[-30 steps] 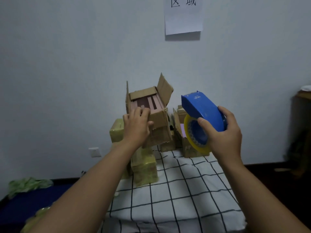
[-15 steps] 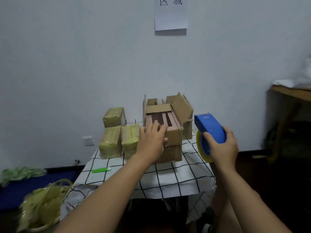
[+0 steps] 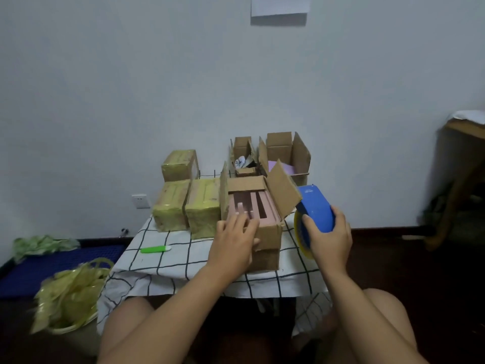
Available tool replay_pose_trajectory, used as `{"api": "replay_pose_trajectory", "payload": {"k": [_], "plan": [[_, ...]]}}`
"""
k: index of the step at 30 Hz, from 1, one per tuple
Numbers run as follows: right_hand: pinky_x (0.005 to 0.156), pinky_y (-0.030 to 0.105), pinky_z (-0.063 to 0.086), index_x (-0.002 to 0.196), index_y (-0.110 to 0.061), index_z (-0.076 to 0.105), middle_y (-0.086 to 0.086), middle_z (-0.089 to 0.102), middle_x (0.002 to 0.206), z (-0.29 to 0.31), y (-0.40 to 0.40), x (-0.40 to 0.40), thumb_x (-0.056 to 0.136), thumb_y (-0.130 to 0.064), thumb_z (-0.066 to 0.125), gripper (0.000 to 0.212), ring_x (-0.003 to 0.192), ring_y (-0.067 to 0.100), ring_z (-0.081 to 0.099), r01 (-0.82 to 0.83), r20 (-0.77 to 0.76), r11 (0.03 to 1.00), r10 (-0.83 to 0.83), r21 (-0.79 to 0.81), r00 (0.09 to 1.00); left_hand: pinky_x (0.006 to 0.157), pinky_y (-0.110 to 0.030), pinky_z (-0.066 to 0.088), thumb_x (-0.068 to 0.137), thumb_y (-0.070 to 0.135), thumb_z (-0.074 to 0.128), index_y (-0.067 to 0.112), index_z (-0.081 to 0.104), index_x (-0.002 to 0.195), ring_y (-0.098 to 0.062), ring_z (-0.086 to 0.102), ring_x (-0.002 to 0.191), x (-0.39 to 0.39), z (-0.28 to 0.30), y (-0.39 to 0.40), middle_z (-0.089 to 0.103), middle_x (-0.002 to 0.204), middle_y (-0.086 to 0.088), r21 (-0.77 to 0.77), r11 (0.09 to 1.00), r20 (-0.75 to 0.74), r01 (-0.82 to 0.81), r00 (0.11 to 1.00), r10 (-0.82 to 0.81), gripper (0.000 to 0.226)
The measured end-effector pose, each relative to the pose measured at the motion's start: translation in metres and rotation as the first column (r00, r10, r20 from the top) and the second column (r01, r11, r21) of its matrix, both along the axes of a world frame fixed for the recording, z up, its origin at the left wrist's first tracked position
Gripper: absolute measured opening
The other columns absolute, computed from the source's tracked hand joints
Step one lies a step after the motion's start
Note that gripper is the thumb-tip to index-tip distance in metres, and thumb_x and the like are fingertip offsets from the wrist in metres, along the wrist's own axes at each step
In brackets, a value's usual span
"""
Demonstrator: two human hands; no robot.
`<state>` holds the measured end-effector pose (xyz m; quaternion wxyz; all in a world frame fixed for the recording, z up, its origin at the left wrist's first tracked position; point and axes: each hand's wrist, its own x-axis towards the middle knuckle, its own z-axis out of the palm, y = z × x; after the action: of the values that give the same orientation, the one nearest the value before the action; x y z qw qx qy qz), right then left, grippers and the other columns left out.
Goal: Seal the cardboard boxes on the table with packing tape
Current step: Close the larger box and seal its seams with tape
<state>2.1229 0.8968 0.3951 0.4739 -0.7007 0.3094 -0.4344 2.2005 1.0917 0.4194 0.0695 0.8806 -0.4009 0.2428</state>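
An open cardboard box with a pink item inside stands at the table's front edge, its flaps up. My left hand grips the box's near wall, fingers over the rim. My right hand holds a blue tape dispenser with a yellowish tape roll just right of the box. Three taped, yellowish boxes sit to the left. Two more open boxes stand at the back.
The small table carries a white cloth with a black grid. A green pen-like cutter lies on its left part. A bin of used yellow tape sits on the floor to the left. A wooden table stands at right.
The open box came down from the air onto the table's front, my left hand still on it. The dispenser dropped lower beside it. My view tilted down, and my knees show.
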Motion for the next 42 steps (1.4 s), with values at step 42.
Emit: {"api": "replay_pose_trajectory", "payload": {"k": [42], "plan": [[0.075,0.034,0.044,0.139,-0.026,0.044,0.002,0.049,0.117,-0.029,0.003,0.004,0.085,-0.044,0.072,0.063,0.094,0.019,0.050,-0.089,-0.202,0.996,0.083,-0.018,0.976,0.115,-0.050,0.025,0.087,0.052,0.063,0.033,0.016,0.152,-0.038,0.008,0.147,0.017,0.052,0.003,-0.005,0.161,-0.007,-0.097,0.928,-0.266,-0.359,0.908,0.323,0.083]]}}
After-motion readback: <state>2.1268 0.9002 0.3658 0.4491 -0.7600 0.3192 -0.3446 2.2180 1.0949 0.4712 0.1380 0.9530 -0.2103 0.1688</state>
